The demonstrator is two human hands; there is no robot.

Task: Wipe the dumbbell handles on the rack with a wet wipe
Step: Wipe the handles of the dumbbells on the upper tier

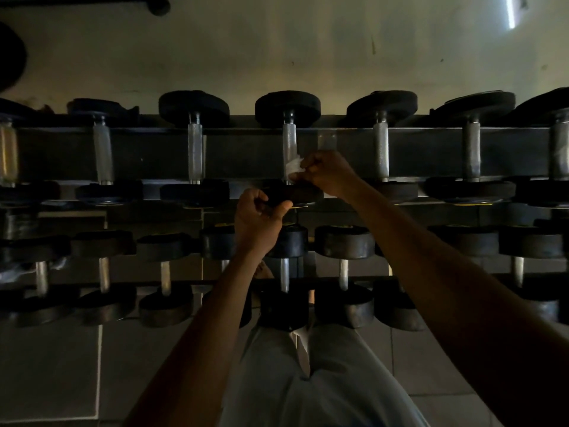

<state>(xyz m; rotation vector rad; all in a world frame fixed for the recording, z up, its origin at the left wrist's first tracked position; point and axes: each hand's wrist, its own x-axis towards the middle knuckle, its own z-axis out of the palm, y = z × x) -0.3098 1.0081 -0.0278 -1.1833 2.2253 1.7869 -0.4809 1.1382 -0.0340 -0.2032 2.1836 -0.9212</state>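
The wipe (pixel 293 167), soft and light, is being pinched by the right hand (pixel 328 174) against the lower end of the middle handle (pixel 289 146) on the rack (pixel 240 155). The heavy dumbbell's near head (pixel 292 195) is being gripped by the left hand (pixel 257 223). Seven top-row handles are being counted, one wipe.

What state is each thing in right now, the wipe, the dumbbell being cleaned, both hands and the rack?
wet wipe: bunched, pressed on the handle's lower part
centre top-row dumbbell: resting on the rack
right hand: pinches the wipe
left hand: grips that dumbbell's near weight head
rack: both rows loaded with dumbbells
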